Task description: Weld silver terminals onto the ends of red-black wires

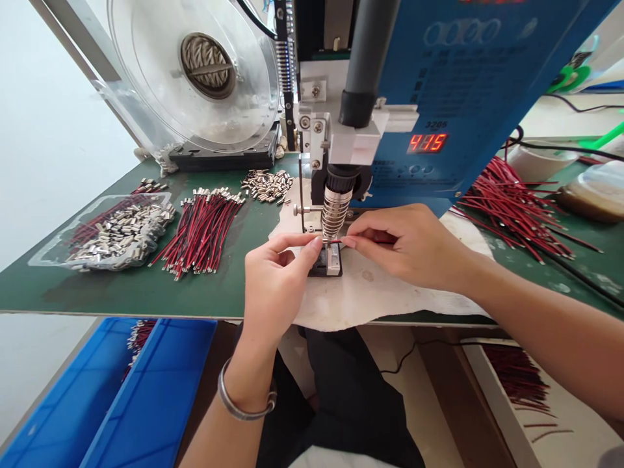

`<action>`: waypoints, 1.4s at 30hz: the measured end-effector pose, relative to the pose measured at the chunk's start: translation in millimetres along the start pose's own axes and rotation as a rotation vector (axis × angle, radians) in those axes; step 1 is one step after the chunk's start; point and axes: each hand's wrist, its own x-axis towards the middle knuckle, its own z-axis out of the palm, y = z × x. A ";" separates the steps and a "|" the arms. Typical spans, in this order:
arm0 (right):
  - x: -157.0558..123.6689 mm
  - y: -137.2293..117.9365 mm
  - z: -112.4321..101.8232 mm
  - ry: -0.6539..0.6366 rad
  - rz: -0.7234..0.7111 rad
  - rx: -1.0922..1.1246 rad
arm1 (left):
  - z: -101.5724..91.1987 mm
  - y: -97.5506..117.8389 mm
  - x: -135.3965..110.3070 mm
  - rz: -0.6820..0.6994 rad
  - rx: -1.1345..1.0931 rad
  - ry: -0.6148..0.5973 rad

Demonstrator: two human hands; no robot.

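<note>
Left forearm [219, 432] lies nearest; just below the coil-wrapped tip [336, 207], red wire [335, 241] is pinched by the right hand [414, 248]; left hand [270, 279] grip cannot be told. Wire should be held steady.

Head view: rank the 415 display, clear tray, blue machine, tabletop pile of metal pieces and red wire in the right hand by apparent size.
1. Blue machine
2. Clear tray
3. Tabletop pile of metal pieces
4. 415 display
5. Red wire in the right hand; only part shows
</note>
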 end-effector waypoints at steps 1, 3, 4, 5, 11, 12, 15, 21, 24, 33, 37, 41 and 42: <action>0.1 -0.4 -0.3 -0.003 0.006 -0.002 | -0.1 0.2 -0.2 -0.001 -0.001 0.001; 0.1 -1.0 -0.9 -0.011 0.017 -0.006 | 0.0 0.9 -0.4 0.001 -0.006 0.002; 0.1 -1.1 -1.1 -0.013 0.024 -0.009 | 0.0 1.2 -0.4 0.001 -0.006 0.002; 0.1 -1.0 -1.3 -0.014 0.026 -0.012 | 0.1 1.5 -0.4 0.001 -0.006 0.002; -0.1 0.4 -1.2 -0.021 0.015 -0.023 | 0.0 2.3 -0.8 -0.004 0.006 -0.005; 0.0 0.5 -1.1 -0.024 0.017 -0.019 | 0.1 2.5 -0.9 -0.006 0.007 -0.007; 0.2 0.6 -1.1 -0.023 0.013 -0.005 | 0.5 2.9 -0.9 -0.012 0.006 -0.014; -0.1 2.9 -3.0 -0.032 -0.028 -0.032 | -0.3 1.2 0.1 -0.007 -0.008 -0.028; -0.4 4.5 -4.5 -0.036 -0.071 -0.051 | -0.5 0.9 0.2 0.004 -0.016 -0.036; 0.0 6.3 -5.6 -0.096 -0.146 -0.062 | 1.2 2.5 0.5 0.023 -0.045 -0.043; 0.1 7.3 -6.1 -0.107 -0.170 -0.056 | 1.1 2.6 0.4 0.029 -0.046 -0.039; 0.1 8.0 -5.9 -0.121 -0.172 -0.038 | 1.0 2.7 0.0 0.036 -0.053 -0.043; 0.1 7.9 -5.7 -0.121 -0.168 -0.034 | 0.9 2.6 0.0 0.037 -0.050 -0.044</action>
